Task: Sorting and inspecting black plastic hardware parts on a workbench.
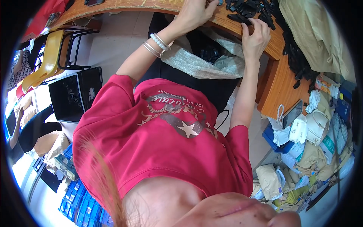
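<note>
Half-curling right hand (256,41), maybe pinching black pieces (247,6), one o'clock; hiding grip of left hand (193,15), twelve; perhaps risking spills by bumping.

The person wears a loose crimson T-shirt (162,155) with short, wide sleeves (112,94) and a stitched neckline (157,173), its chest bearing a print of pale curved lettering (166,100) and one light star (188,129), together with dark trousers (215,86), a white beaded bracelet (158,41) and thin silvery bangles (151,49) on the left wrist (171,34).
</note>
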Tool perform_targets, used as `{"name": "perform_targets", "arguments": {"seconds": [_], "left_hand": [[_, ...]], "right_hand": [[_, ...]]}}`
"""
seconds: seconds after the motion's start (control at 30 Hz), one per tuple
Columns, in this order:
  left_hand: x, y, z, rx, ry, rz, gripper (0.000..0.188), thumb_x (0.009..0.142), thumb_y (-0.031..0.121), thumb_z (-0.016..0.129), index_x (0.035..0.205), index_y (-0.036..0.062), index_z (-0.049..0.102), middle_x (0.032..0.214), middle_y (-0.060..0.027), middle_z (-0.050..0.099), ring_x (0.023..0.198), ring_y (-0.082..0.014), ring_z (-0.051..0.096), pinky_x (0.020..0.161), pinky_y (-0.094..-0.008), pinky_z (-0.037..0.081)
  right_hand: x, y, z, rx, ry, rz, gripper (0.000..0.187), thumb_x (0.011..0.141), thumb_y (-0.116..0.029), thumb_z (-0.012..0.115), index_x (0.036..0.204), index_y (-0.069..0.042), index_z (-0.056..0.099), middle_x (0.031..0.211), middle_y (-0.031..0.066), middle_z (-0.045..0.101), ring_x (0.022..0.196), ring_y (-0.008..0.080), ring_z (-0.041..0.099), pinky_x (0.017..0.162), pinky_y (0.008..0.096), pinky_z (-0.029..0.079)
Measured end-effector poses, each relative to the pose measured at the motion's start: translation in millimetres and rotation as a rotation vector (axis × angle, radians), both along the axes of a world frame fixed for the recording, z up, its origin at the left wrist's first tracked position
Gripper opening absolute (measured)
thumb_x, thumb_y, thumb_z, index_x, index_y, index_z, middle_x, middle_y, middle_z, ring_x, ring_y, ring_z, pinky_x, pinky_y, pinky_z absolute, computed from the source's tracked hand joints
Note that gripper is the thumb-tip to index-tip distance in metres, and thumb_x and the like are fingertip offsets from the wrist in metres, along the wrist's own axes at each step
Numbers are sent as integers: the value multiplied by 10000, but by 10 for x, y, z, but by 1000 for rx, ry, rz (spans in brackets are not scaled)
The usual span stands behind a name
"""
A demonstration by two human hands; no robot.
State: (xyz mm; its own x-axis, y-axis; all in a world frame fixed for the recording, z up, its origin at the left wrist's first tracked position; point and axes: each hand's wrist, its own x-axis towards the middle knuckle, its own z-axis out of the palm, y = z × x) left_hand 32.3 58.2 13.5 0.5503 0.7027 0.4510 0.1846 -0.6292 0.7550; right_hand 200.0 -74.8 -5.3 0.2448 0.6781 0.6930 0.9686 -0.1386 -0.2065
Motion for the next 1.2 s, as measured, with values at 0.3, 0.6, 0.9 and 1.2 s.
{"name": "perform_targets", "arguments": {"seconds": [0.3,0.6,0.9,1.2], "left_hand": [[-71,-170,8,-320,-39,-67,208,899,134,610,823,-53,562,717,-158,666,614,-225,636,538,-339,467],[-215,-145,86,-457,-132,-289,254,948,167,564,1052,-53,635,717,-58,664,610,-103,608,544,-252,477],[-101,-223,-25,-352,-34,-468,338,861,199,678,1163,51,644,709,-96,669,618,-108,649,566,-241,533],[-152,-200,-56,-123,-94,-444,302,856,136,668,1143,43,649,729,-112,690,616,-147,677,584,-262,543]], "right_hand": [[-83,134,86,-91,-70,3,175,793,-156,724,963,-119,704,968,30,593,926,215,555,752,358,389],[-341,-63,238,17,691,364,186,821,-8,688,1006,-21,694,891,43,651,654,84,566,569,187,426],[-561,-136,273,107,1154,325,210,827,6,691,1035,39,677,875,52,664,743,91,627,627,184,483],[-499,-108,253,128,1291,436,321,754,44,735,1065,6,665,871,45,636,753,84,594,711,199,510]]}}
